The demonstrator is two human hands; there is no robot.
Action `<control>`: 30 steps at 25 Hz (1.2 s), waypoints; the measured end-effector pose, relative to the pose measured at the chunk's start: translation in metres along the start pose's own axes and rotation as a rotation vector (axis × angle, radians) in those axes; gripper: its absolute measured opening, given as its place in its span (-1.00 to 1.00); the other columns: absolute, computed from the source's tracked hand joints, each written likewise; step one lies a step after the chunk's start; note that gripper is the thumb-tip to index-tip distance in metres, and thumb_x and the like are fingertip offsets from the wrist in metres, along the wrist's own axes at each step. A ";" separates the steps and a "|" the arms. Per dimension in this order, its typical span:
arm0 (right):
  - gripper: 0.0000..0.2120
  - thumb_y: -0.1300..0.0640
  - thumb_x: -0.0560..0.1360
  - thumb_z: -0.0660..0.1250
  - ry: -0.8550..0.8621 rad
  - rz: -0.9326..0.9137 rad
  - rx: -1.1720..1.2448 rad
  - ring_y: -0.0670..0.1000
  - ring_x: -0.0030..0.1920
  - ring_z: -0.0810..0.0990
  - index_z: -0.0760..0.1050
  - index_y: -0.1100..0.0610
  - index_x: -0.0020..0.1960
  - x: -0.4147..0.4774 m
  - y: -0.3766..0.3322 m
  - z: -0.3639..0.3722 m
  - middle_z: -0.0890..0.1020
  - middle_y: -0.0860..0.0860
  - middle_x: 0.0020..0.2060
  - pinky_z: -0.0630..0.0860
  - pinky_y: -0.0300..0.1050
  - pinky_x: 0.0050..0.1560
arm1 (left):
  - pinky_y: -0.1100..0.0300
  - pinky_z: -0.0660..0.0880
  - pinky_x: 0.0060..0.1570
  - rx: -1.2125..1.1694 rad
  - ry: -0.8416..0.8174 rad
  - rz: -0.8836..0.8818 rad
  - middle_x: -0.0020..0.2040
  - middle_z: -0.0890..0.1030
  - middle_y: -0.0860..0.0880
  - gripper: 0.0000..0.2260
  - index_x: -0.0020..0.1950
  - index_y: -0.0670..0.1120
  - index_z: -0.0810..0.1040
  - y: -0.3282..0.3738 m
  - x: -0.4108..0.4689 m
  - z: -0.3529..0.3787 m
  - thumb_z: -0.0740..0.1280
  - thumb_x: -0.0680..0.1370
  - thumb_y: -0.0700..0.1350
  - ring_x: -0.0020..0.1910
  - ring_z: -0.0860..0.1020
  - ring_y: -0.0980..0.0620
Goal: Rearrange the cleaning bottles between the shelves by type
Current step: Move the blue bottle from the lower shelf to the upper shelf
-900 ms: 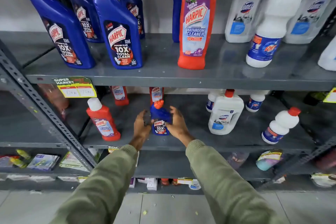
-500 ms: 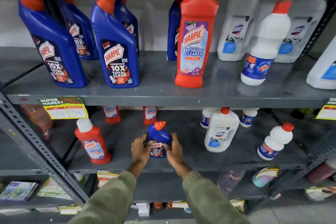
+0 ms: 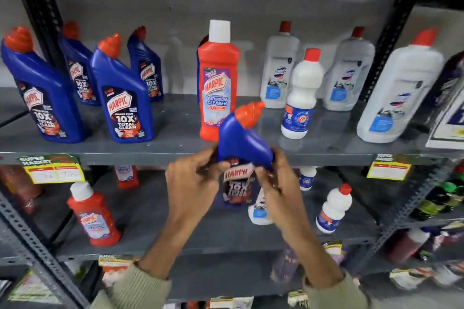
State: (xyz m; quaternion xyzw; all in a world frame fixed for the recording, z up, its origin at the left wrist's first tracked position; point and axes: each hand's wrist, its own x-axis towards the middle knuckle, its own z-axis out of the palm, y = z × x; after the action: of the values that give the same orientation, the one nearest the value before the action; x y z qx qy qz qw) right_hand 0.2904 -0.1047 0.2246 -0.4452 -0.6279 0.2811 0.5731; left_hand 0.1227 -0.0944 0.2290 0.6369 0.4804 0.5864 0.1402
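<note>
Grey upper shelf (image 3: 175, 150) with blue, red and white bottles upright

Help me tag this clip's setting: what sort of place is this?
Most likely a supermarket aisle. Grey metal shelves hold rows of branded cleaning bottles, like the blue Harpic bottles, and a yellow price tag printed "Super Market" hangs on the shelf edge. Both hands hold another blue bottle.
</note>
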 end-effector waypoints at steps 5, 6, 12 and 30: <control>-0.66 0.25 0.59 0.22 0.070 -0.056 -0.002 -0.09 0.07 0.64 0.42 0.05 0.33 0.078 -0.029 -0.029 0.66 -0.02 0.08 0.60 -0.04 0.20 | 0.18 0.60 -0.04 -0.009 0.111 0.012 -0.09 0.76 0.05 -0.72 0.14 0.03 0.67 0.044 0.072 0.037 0.45 0.43 -0.11 -0.11 0.64 0.29; -0.66 0.22 0.58 0.21 0.083 -0.057 -0.027 -0.04 0.12 0.64 0.42 0.04 0.34 0.093 -0.027 -0.031 0.66 0.01 0.11 0.58 0.04 0.24 | 0.20 0.58 -0.06 0.008 0.124 0.010 -0.12 0.76 0.04 -0.75 0.12 0.03 0.67 0.049 0.083 0.045 0.45 0.45 -0.11 -0.12 0.67 0.23; -0.63 0.20 0.60 0.16 0.101 0.032 -0.072 0.05 0.24 0.60 0.38 0.00 0.39 0.138 0.001 -0.030 0.63 0.03 0.20 0.54 0.17 0.30 | 0.11 0.58 -0.17 0.086 0.089 -0.022 -0.24 0.74 0.02 -0.92 -0.07 -0.04 0.67 0.043 0.114 0.078 0.40 0.49 -0.19 -0.24 0.67 0.05; -0.50 0.09 0.58 0.34 0.368 -0.537 -0.308 0.05 0.27 0.55 0.34 0.17 0.48 0.123 -0.082 -0.012 0.54 0.10 0.26 0.55 0.01 0.26 | 0.15 0.59 0.17 -0.150 0.472 -0.008 0.18 0.68 0.01 -0.64 0.27 -0.08 0.60 0.004 0.125 0.006 0.47 0.48 -0.11 0.13 0.65 0.15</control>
State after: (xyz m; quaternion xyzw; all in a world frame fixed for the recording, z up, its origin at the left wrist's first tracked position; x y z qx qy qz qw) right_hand 0.2894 -0.0351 0.3553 -0.3885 -0.6439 -0.0623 0.6562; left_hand 0.1110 0.0031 0.3071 0.4684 0.4573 0.7524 0.0733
